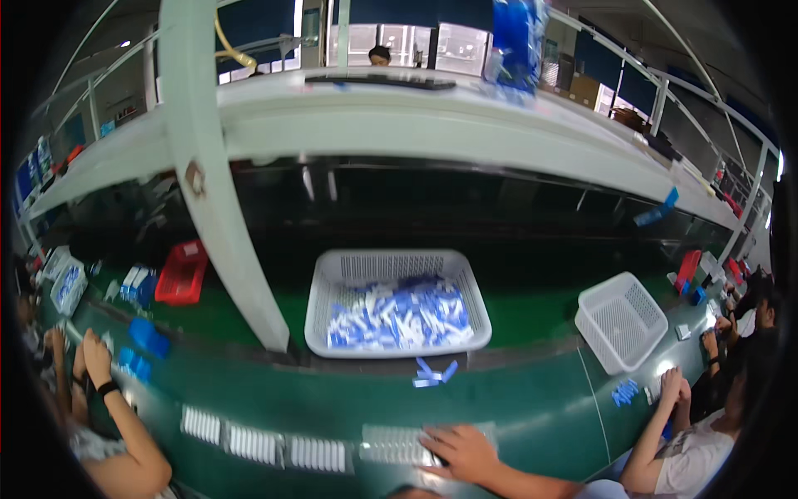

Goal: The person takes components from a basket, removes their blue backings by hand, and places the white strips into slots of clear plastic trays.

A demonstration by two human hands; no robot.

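Observation:
My right hand (465, 453) lies flat at the bottom centre with its fingers spread, pointing left. It rests on the end of a strip of small white parts (395, 443) on the green belt and holds nothing that I can see. My left hand is out of sight. Just beyond stands a white mesh basket (332, 268) filled with small blue and white pieces (397, 314). A few loose blue pieces (434, 373) lie on the belt in front of it.
More strips of white parts (258, 442) lie in a row to the left. An empty white basket (619, 320) sits tilted at the right, a red basket (181, 273) at the left. A white post (224, 208) slants down beside the full basket. Co-workers' hands (91, 358) (672, 389) work on both sides.

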